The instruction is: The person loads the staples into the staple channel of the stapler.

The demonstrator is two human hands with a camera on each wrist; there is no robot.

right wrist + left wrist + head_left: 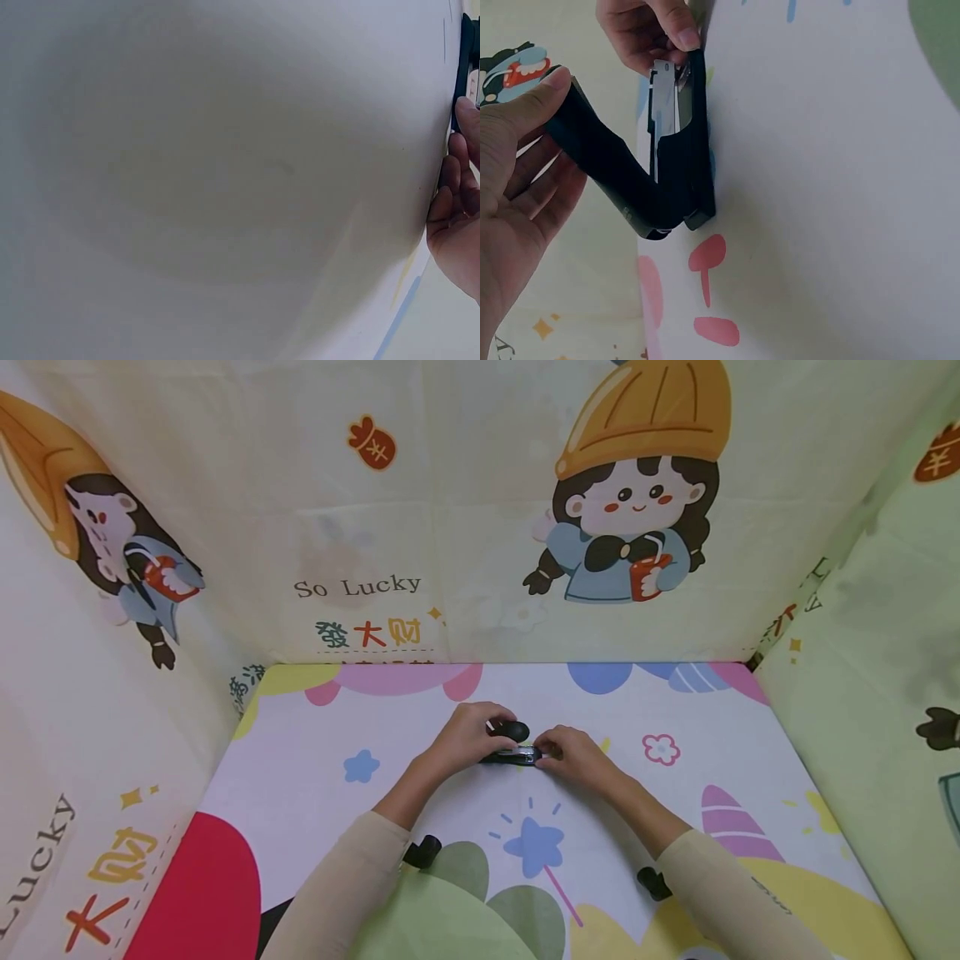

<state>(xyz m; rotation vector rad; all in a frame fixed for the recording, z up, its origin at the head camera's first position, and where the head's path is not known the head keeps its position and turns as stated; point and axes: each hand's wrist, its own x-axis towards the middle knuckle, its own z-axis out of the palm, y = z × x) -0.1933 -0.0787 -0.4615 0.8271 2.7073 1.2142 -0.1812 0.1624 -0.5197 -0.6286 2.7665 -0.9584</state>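
Note:
A black stapler lies on the table with its top arm swung up. My left hand grips that raised top arm, thumb on one side and fingers on the other in the left wrist view. At the opposite end, my right hand pinches the front tip of the stapler's lower part between thumb and fingers. A metal staple channel shows between the lifted arm and the base. Only the edge of the stapler and part of the right hand appear in the right wrist view.
The table is covered with a white cloth printed with colourful shapes. Printed cream fabric walls stand at the back and both sides. Dark wrist devices sit by both cuffs.

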